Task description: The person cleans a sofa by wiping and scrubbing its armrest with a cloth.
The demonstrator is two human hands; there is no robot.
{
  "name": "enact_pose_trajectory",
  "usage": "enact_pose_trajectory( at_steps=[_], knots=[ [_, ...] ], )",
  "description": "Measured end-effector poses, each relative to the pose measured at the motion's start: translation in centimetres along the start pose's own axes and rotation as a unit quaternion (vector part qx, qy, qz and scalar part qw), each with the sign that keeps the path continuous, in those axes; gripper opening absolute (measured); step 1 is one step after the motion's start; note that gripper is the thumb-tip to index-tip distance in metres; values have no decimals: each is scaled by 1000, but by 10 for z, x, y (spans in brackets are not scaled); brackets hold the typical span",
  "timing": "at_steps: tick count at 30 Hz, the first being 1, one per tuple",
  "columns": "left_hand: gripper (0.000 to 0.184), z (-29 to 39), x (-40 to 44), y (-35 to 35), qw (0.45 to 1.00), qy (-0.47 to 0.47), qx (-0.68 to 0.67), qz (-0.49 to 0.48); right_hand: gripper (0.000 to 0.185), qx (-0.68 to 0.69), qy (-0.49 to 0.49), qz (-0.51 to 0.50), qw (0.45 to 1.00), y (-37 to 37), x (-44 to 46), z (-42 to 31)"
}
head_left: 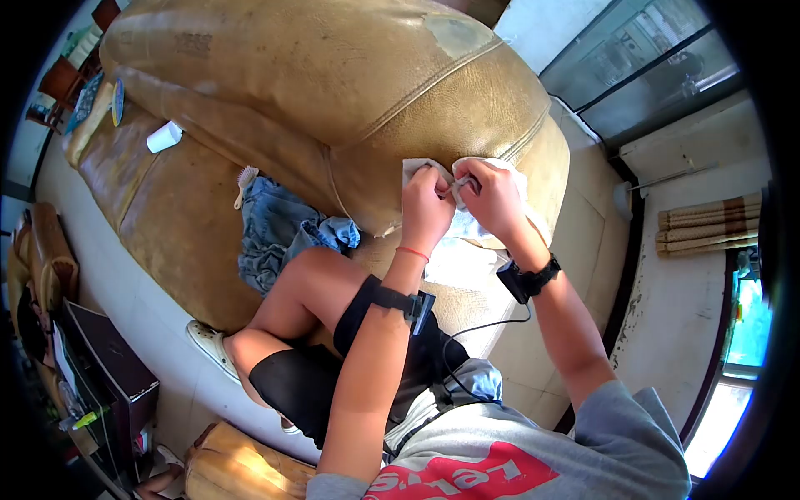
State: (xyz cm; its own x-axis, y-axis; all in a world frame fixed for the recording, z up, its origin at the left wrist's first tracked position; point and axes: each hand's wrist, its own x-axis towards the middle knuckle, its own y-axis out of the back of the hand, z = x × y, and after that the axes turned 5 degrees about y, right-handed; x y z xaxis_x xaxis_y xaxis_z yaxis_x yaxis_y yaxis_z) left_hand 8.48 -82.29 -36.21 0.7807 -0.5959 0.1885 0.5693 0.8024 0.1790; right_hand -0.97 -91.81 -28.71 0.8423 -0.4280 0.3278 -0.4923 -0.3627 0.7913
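Observation:
My left hand (427, 207) is closed, its fingertips pinched on a thin white tissue (411, 169) that sticks out beyond the knuckles. Close beside it, my right hand (500, 200) is curled round more white tissue (518, 178), which is crumpled at the thumb. Whether this is one sheet or two, I cannot tell. Both hands are in front of the rounded end of a tan leather sofa (467, 108). Below them lies something shiny and bluish-white (469, 227), partly hidden by the wrists.
Blue denim clothing (279, 221) and a hairbrush (245, 185) lie on the sofa seat. Farther left are a white cup-like cylinder (164, 137) and a blue-rimmed round object (117, 102). A black cable (479, 327) hangs from the right wrist device (527, 279). A dark cabinet (112, 350) stands at lower left.

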Motion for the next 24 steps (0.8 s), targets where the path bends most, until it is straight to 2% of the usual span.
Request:
enact_pose_trajectory(
  at_steps=[2,5,6,7,9,11,12,15,18,22,24],
  knots=[
    [18,1,-1,2,1000,7,-10,-10,20,62,-37,-35,997,11,-3,1],
    [23,-1,0,2,1000,1,-15,-14,22,85,-84,51,992,13,-9,5],
    [26,0,1,3,1000,0,-9,-15,21,69,-54,123,989,14,-6,4],
    [28,1,1,5,1000,-1,-2,-17,21,65,-113,155,979,18,-4,3],
    [29,0,3,5,1000,-2,-4,-15,21,51,-112,191,974,23,11,-5],
    [29,0,1,4,1000,-3,-6,-18,22,60,-67,134,987,11,15,5],
    [29,-1,1,3,1000,-3,-7,-17,23,-19,16,152,988,4,21,9],
    [26,1,2,5,1000,-6,-2,-15,20,-71,44,114,990,0,18,8],
    [22,-2,4,4,1000,-11,5,-7,20,-131,55,43,989,-3,4,5],
    [21,-12,3,1,1000,-5,-2,-11,20,-89,-5,-19,996,2,-14,-5],
    [21,-12,3,2,1000,-6,-7,-14,20,-65,0,-2,998,6,-12,-3]
  ],
)
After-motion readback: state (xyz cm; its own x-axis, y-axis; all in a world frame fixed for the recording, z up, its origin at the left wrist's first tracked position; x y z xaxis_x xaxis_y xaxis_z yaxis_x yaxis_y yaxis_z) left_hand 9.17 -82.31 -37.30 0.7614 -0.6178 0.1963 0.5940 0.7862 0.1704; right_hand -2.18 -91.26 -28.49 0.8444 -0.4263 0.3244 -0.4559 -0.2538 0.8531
